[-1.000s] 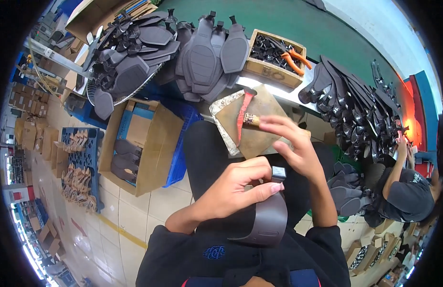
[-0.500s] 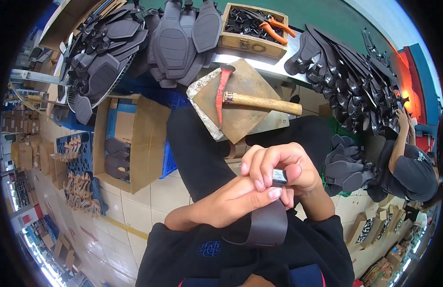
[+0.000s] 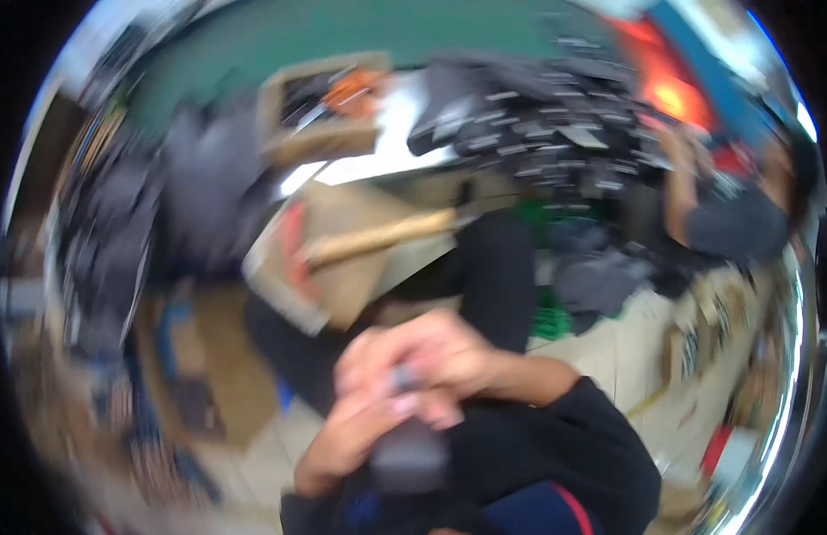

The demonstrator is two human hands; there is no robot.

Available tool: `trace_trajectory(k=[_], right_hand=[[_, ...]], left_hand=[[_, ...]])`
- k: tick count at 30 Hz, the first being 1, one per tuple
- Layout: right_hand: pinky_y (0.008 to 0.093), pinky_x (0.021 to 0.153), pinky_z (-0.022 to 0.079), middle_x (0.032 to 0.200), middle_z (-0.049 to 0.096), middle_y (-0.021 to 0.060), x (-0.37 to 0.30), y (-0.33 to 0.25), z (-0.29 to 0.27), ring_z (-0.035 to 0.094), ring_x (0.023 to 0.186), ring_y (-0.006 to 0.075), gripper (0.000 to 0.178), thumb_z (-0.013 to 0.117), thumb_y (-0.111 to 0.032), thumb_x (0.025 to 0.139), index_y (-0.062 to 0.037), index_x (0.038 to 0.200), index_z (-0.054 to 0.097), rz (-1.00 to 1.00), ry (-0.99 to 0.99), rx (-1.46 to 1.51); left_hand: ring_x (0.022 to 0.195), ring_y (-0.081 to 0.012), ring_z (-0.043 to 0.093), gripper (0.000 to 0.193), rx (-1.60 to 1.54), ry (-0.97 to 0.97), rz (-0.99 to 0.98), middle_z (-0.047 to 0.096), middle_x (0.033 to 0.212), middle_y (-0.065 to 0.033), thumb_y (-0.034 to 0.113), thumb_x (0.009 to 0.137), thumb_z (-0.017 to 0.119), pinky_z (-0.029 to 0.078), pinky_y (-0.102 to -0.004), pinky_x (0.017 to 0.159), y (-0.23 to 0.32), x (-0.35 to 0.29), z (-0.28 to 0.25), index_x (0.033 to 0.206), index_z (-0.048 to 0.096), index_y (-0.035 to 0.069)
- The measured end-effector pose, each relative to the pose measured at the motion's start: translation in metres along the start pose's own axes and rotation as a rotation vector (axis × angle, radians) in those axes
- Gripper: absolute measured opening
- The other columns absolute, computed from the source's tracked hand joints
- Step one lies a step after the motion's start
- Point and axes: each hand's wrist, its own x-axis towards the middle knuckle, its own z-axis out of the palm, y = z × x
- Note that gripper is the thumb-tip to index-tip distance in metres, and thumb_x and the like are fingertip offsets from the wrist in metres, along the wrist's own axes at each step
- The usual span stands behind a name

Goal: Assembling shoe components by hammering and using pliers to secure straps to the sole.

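The view is smeared by motion. My left hand [image 3: 355, 428] and my right hand [image 3: 445, 357] meet in front of my chest, fingers closed together. Between them shows a small dark block [image 3: 402, 379], its outline blurred, pinched by the right fingers. Below hangs a dark curved strip, like a shoe sole [image 3: 412, 459], with the left fingers closed at its upper end. Beyond my hands, a hammer with a red head and wooden handle [image 3: 382, 236] lies on a tan board [image 3: 342, 303] over my knees.
A wooden box [image 3: 333, 143] with orange-handled pliers [image 3: 353, 92] stands on the bench. Dark sole pieces [image 3: 213, 178] are piled left of it, shiny black heeled ones [image 3: 538, 125] right. A cardboard box [image 3: 239, 392] is at the left. A co-worker [image 3: 735, 214] sits right, near a glowing orange light.
The whole view has swung, so the bench, board and hammer now appear further left and the co-worker shows more fully. My hands stay together round the same pieces.
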Motion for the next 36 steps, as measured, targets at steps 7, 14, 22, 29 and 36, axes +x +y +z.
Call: trace_trajectory(k=[7, 14, 22, 29, 36], right_hand=[[0.0185, 0.038, 0.049, 0.112, 0.065, 0.0086, -0.005, 0.018, -0.003, 0.059, 0.050, 0.0072, 0.056, 0.054, -0.054, 0.098, -0.0001, 0.115, 0.059, 0.071, -0.060, 0.211], [0.0286, 0.059, 0.056, 0.100, 0.069, 0.0089, -0.006, 0.006, -0.024, 0.064, 0.059, 0.0148, 0.036, 0.047, -0.031, 0.107, 0.0010, 0.120, 0.056, 0.026, 0.146, 0.109], [0.0261, 0.070, 0.047, 0.080, 0.068, 0.0070, 0.017, -0.041, -0.108, 0.060, 0.073, 0.0117, 0.028, 0.057, -0.019, 0.100, 0.0027, 0.084, 0.065, -0.314, 0.713, -1.077], [0.0355, 0.075, 0.050, 0.090, 0.067, 0.0150, 0.118, -0.075, -0.160, 0.066, 0.082, 0.0262, 0.021, 0.063, -0.019, 0.095, 0.0009, 0.102, 0.064, -0.595, 0.611, -1.560], [0.0471, 0.086, 0.049, 0.103, 0.069, 0.0133, 0.239, -0.041, -0.186, 0.064, 0.103, 0.0308, 0.035, 0.064, -0.040, 0.088, -0.0060, 0.093, 0.071, -0.312, 0.306, -2.285]], left_hand=[[0.095, -0.0244, 0.064, 0.033, -0.076, -0.214, 0.089, 0.065, 0.098, -0.0170, 0.023, 0.097, 0.048, 0.049, -0.0352, 0.089, -0.020, 0.022, 0.015, 0.104, 0.062, -0.006], [0.091, -0.0234, 0.062, 0.033, -0.071, 0.072, 0.231, 0.065, 0.096, -0.0162, 0.026, 0.096, 0.047, 0.049, -0.0352, 0.086, -0.025, 0.016, -0.004, 0.098, 0.061, -0.004], [0.096, -0.0215, 0.062, 0.036, 0.000, 0.135, 0.189, 0.066, 0.099, -0.0145, 0.027, 0.102, 0.043, 0.048, -0.0339, 0.088, -0.028, 0.003, -0.033, 0.098, 0.062, -0.004], [0.091, -0.0232, 0.065, 0.035, 0.032, 0.240, 0.224, 0.066, 0.097, -0.0167, 0.028, 0.100, 0.047, 0.052, -0.0356, 0.085, -0.038, 0.006, -0.032, 0.095, 0.063, -0.003], [0.093, -0.0143, 0.062, 0.039, 0.070, 0.227, 0.244, 0.067, 0.100, -0.0089, 0.034, 0.104, 0.046, 0.047, -0.0271, 0.086, -0.036, -0.004, -0.036, 0.103, 0.065, 0.001]])
